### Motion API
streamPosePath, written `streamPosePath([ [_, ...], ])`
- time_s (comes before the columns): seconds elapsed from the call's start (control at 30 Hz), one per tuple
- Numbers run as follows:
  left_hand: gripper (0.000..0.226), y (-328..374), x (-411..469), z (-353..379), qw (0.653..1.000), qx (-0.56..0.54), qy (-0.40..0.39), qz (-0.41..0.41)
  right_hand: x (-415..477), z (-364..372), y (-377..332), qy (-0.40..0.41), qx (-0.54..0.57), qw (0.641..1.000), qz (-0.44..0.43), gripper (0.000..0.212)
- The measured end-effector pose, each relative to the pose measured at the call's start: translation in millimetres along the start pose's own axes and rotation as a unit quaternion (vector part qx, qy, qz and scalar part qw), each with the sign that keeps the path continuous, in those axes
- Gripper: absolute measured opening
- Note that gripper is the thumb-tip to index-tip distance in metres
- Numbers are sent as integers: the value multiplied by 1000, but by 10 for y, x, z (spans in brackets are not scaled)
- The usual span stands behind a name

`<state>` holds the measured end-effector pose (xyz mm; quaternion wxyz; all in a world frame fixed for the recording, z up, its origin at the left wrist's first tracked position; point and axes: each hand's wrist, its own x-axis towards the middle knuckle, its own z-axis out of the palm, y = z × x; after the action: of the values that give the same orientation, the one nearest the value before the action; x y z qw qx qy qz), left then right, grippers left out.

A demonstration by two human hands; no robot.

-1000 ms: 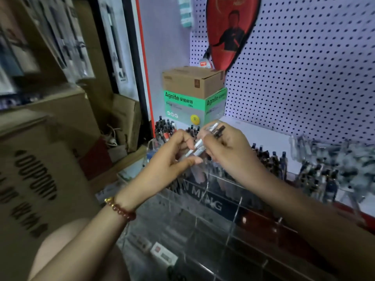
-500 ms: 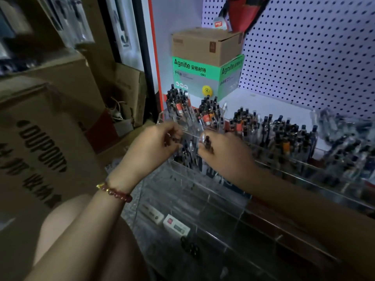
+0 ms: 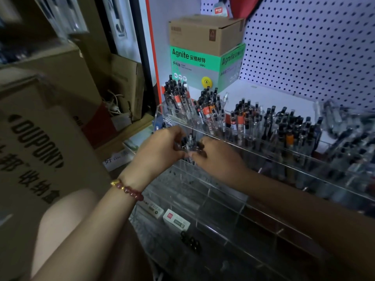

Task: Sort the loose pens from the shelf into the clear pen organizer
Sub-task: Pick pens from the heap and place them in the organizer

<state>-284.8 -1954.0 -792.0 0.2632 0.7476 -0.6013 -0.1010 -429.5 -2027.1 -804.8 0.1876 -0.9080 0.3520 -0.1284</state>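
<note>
1. We see the left hand [image 3: 160, 151], a beaded bracelet [image 3: 126, 188] on its wrist, at the left end of the clear pen organizer [image 3: 219, 191]. Its fingers are curled around the loose pens [image 3: 187, 144].
2. The right hand [image 3: 215, 159] reaches in from the right. Its thumb and fingertips pinch the same loose pens, so the 2 hands share 1 bundle and almost touch each other.
3. The loose pens stand roughly upright between the 2 hands, with dark caps on top and clear barrels below. They are over a compartment at the left end of the organizer, just in front of its back tier. The fingers cover most of the bundle, so we cannot tell how many pens it holds.
4. The stored pens [image 3: 239, 118] fill the back tier. They stand upright in side-by-side compartments, most with dark caps and several with orange bands.
5. In the lowest front tier, 2 small white boxes [image 3: 176, 219] lie near the left end, with a few small dark items just to their right.
6. Behind the organizer, on the white shelf [image 3: 274, 96], a green box [image 3: 205, 65] marked "Agnite" sits in the corner with a brown carton [image 3: 205, 31] on top. The pegboard [image 3: 304, 41] forms the back wall.
7. At the far left we note a large carton [image 3: 40, 147] printed "DUPONT".
</note>
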Motion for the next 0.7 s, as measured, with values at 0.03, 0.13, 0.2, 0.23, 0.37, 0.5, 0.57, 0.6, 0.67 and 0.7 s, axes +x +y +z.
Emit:
streamPosePath([
  [0.03,40,-12,1,7,1000,1,-5,-2,7,1,9,-22,29,999,8,26],
  [0.13,40,-42,6,33,1000,-10,-10,-2,9,32,48,-81,79,993,23,33],
  [0.2,37,-43,15,52,1000,-16,1,-6,14,55,64,-85,71,994,23,32],
  [0.23,36,-43,23,65,1000,-18,7,-9,19,63,68,-78,70,994,25,30],
  [0.37,37,-46,30,98,999,-30,4,-15,19,85,58,-42,54,997,25,24],
  [0.5,34,-36,28,119,999,-34,14,-22,1,112,53,-2,-8,1000,2,23],
  [0.57,30,-39,36,137,999,-27,29,-22,4,131,64,4,-3,1000,-1,20],
  [0.6,29,-43,41,143,999,-23,32,-24,6,137,69,2,-2,1000,-1,19],
  [0.67,30,-49,46,148,999,-21,30,-30,12,145,82,-8,-3,1000,-5,18],
  [0.7,32,-50,48,151,999,-21,26,-31,18,142,87,-14,-6,1000,-7,18],
])
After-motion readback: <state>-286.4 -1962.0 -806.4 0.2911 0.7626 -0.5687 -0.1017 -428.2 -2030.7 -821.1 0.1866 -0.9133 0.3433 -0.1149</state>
